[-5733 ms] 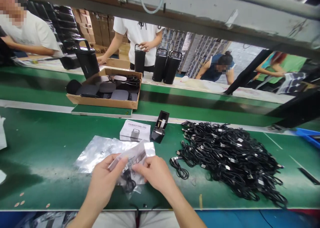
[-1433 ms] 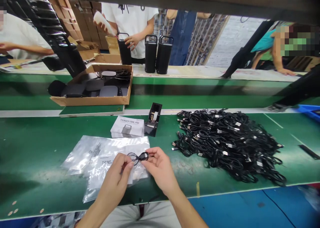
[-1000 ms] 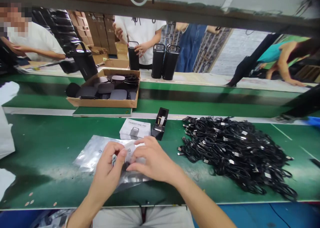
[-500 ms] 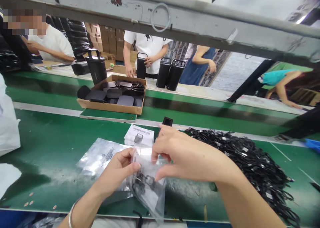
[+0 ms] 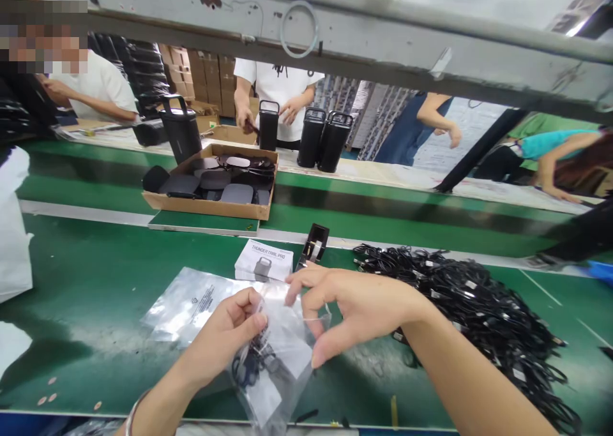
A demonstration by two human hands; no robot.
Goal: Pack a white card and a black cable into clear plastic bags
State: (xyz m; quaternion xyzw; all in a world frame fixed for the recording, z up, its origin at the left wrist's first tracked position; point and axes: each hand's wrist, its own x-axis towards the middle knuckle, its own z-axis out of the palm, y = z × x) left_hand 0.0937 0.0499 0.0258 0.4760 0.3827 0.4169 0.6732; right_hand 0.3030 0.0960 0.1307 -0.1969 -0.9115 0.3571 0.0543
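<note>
Logging head view: coiled black cable point(image 5: 249, 367) is bagged in clear poly bag point(image 5: 282, 366), mouth not seen sealed. Bag is pinched by left hand point(image 5: 220, 340); right hand point(image 5: 357, 305) is held close, at its upper edge, grip unclear. Pile of black cables point(image 5: 467, 308) lies unbagged at right; foil bags point(image 5: 191, 303) are laid at left.

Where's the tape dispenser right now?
In the head view, the black tape dispenser stands between the white box and the black cable pile, just beyond the right hand.
</note>
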